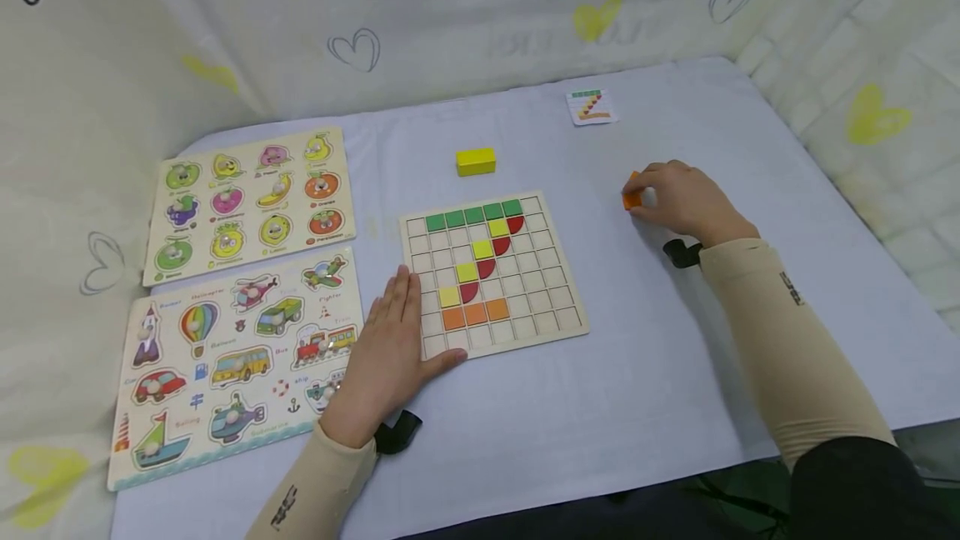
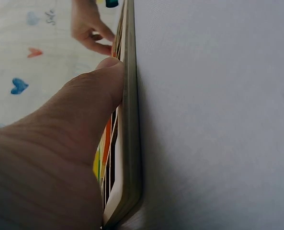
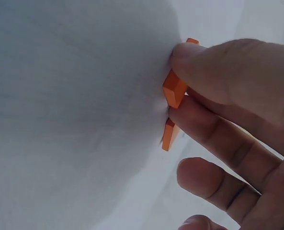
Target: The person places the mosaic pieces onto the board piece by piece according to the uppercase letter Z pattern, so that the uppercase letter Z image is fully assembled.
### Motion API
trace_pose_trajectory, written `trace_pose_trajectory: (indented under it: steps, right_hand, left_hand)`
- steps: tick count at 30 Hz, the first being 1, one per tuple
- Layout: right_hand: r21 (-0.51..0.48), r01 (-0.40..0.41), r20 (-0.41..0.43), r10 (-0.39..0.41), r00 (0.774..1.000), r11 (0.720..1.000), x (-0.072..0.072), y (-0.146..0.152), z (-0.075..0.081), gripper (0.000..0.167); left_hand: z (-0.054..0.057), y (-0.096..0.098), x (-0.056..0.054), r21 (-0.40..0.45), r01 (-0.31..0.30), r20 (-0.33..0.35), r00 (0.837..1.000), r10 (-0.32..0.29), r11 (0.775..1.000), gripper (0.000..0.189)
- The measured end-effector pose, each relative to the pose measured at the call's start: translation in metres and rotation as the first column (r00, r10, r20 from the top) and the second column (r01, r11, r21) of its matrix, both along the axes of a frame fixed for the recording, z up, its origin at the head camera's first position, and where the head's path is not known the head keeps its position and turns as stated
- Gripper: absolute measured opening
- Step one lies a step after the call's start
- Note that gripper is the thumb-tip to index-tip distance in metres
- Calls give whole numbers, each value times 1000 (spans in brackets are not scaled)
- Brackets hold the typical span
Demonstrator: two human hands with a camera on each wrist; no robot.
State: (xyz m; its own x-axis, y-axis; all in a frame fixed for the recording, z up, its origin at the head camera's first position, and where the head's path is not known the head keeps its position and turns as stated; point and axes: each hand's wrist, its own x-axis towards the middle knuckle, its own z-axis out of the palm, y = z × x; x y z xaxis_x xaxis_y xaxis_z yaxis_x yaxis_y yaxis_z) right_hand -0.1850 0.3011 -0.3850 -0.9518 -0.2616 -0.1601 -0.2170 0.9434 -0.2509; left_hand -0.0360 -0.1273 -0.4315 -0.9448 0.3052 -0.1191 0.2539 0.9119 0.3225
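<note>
My left hand (image 1: 386, 357) rests at the near left corner of a wooden grid board (image 1: 547, 273), fingers straight along its left side. Its thumb touches the near edge, and the board's rim (image 2: 131, 143) shows beside it in the left wrist view. On the grid lie green squares (image 1: 474, 214), a diagonal of yellow squares (image 1: 466, 272) and red quarter-rounds (image 1: 486, 268), and three orange squares (image 1: 476, 313). To the right of the board, my right hand (image 1: 686, 200) pinches a small orange block (image 3: 174, 88) between thumb and finger. Another orange block (image 3: 168, 135) lies beside the fingertips.
A yellow block (image 1: 476, 162) sits behind the grid board. Farther back lies a small pattern card (image 1: 591, 107). At the left are a fruit puzzle board (image 1: 251, 207) and a vehicle puzzle board (image 1: 172, 323). A white cloth (image 1: 540, 432) covers the table.
</note>
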Motion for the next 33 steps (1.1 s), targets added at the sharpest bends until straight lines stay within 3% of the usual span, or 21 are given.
trace_pose_trajectory:
  steps: [7,15,21,28,33]
  right_hand:
    - [-22,-24,-30,23,999,999,4,-15,-2,23]
    - [-97,-163,-34,160,987,982,35,-74,-1,24]
    - [-154,-304,-86,294,952,940,60,-112,-5,24]
    - [-153,-453,-170,428,888,878,79,-133,-13,20]
    - [-115,-475,-207,446,871,873,86,-142,-17,18]
  left_hand:
    - [0,0,-2,-15,6,-6,1000,-6,1000,126]
    - [-1,0,-3,-15,4,0,1000,-4,1000,126]
    - [-1,1,-3,-7,3,9,1000,-3,1000,126]
    - [0,1,-3,-7,1,19,1000,-1,1000,126]
    - [-1,0,-3,-15,2,14,1000,-2,1000,126]
